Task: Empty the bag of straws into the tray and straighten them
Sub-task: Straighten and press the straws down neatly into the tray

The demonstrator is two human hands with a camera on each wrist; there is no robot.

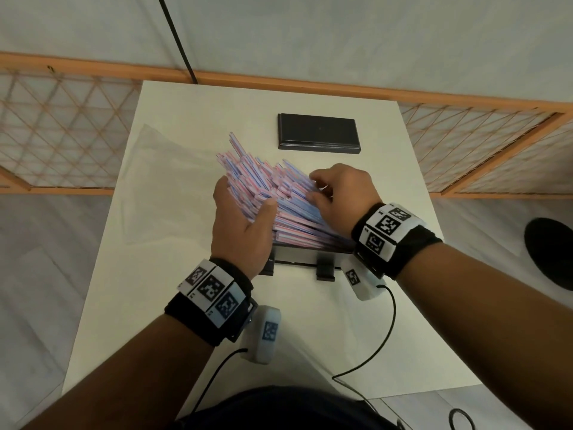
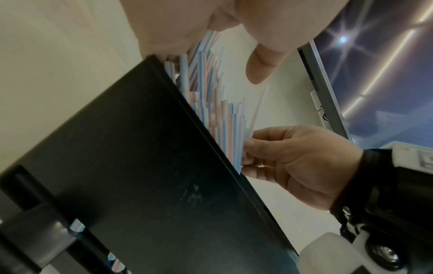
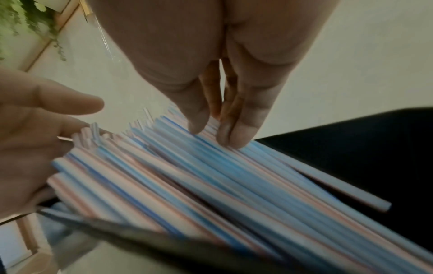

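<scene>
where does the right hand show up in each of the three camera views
Head: right hand right of centre, fingers on the straws.
Left wrist: right hand at middle right, fingertips against the straw ends.
Right wrist: its own palm and fingers fill the top centre.
Shared landmark: the black tray under the straws.

The middle of the desk [image 1: 173, 305] was blocked by a fanned heap of straws [image 1: 279, 193] overhanging the black tray [image 1: 297, 259]. The left hand [image 1: 245, 225] closed off the heap's left flank and the right hand [image 1: 341, 187] its right, so no way lay between them. Behind the heap stood a black box [image 1: 319, 131], with a narrow strip of desk between. A clear bag [image 1: 155, 169] lay flat to the left. Bare desk stretched along the near edge and right side, crossed by thin cables [image 1: 387, 336].
</scene>
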